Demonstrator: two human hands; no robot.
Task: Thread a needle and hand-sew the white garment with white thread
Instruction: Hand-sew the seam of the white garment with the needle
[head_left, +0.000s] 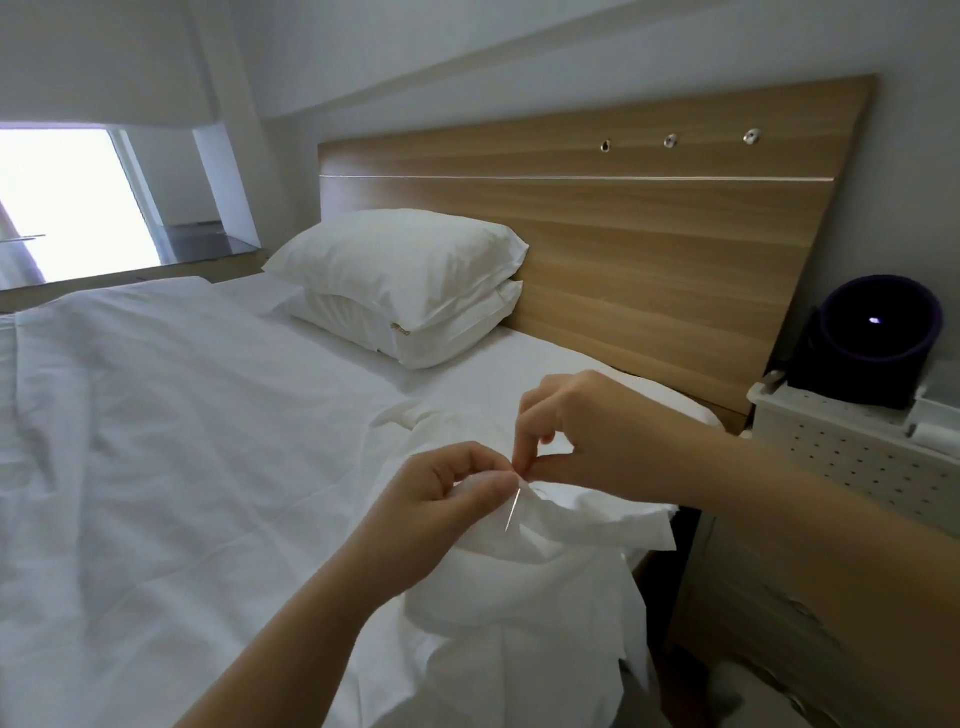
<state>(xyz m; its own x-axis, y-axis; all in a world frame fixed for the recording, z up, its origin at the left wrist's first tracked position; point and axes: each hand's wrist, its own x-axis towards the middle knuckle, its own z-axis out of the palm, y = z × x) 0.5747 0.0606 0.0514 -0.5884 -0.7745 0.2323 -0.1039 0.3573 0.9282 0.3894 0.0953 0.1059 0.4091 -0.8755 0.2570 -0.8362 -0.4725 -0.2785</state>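
Hands close together at the near edge of the bed (182, 441), fingertips almost touching. Left hand (441, 499) curled, thumb and fingers pinching a raised fold of the white garment (545, 571). Right hand (587, 431) comes in from the right side, thumb and forefinger pressed together on the upper end of the needle (513, 512), other fingers bent loosely above.

Needle – thin, pale metal – slants down and a little left from the pinch, lying against the held fold just beside the left thumb. Whether it passes through the cloth cannot be told.

Garment lies bunched on the bed's right-hand edge. One part is lifted by the left hand, the rest drapes down over the side of the mattress toward the camera. White on white, so its outline against the sheet is hard to follow.

Surroundings:
- Two white pillows (400, 260) stacked against a wooden headboard (623, 234).
- Bright window (62, 208) at far left.
- White perforated box (857, 457) beside the bed on the right, with a dark round device (878, 332) on top – a small light glows in it.
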